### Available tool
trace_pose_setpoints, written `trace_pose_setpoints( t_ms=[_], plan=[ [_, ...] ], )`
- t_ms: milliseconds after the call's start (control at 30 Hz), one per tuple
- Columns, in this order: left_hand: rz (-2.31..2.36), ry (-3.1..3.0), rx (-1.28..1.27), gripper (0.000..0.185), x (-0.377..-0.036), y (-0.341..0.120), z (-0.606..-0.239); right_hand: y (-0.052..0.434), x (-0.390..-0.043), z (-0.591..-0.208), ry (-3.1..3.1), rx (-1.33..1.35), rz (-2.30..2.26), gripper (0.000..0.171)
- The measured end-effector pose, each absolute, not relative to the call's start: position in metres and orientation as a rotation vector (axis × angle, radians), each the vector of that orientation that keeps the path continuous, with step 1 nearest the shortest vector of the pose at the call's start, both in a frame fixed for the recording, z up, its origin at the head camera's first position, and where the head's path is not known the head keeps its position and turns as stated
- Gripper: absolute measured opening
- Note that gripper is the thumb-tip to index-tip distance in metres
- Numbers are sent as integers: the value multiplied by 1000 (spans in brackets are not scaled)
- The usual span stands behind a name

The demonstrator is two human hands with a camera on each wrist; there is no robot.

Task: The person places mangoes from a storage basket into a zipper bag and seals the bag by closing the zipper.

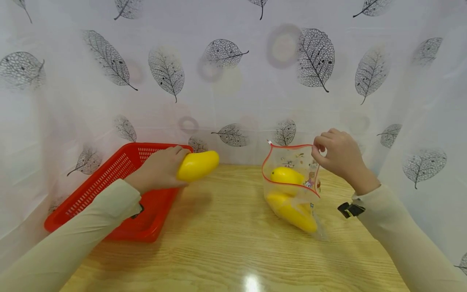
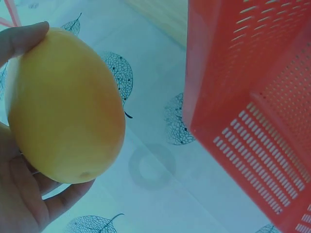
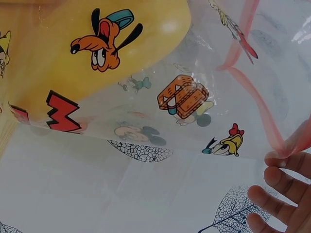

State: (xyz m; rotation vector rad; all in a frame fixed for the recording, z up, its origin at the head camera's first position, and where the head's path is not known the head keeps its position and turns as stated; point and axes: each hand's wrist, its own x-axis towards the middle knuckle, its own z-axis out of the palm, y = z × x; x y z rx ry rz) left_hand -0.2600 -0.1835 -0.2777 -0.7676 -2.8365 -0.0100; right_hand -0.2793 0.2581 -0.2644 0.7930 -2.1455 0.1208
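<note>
Yellow fruit, smooth and mango-shaped, is the focus of a head view over a pale wooden bench (image 1: pixel 226 243). One mango (image 1: pixel 198 165) is gripped in the left hand (image 1: pixel 160 169), whose fingers (image 2: pixel 22 39) curl around it; it is held in the air just right of a red basket (image 1: pixel 109 178). The basket, a slotted plastic tray, sits on the bench at the left, and the part of its inside that shows holds nothing.

Well to the right of the basket, the right hand (image 1: pixel 339 156) pinches the top edge of a clear zip bag (image 1: pixel 292 182) between curled fingers (image 1: pixel 321 144) and holds its mouth open. The bag has a red rim and cartoon prints, and its lower end rests on the bench. Two more yellow fruits (image 1: pixel 288 202) already lie inside it, one above the other.

Judging by this, the bagging looks mostly done: two fruits are in, the third is between basket and bag, and the bag is not yet sealed.

Behind the bench, and to both sides, hangs a white curtain (image 1: pixel 233 81) printed with grey skeleton leaves. Both arms wear pale beige sleeves, and a small black strap sits at each wrist. A light reflects off the bench near its front edge.
</note>
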Motion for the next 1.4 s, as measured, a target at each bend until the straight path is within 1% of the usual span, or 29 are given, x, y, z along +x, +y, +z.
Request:
trace_pose_setpoints(
  t_ms=[500, 767, 967, 1400],
  plan=[
    [61, -2688, -1010, 78, -254, -159, -285, 256, -279, -264, -2141, 804, 125, 15],
    [111, -2564, -1152, 72, -250, -148, -288, 254, -280, -264, -2137, 811, 133, 15],
    [160, -2515, -1206, 74, -250, -141, -289, 253, -281, -265, -2145, 803, 134, 16],
    [129, -2443, -1292, 71, -249, -129, -288, 253, -282, -266, -2155, 795, 127, 17]
  ],
)
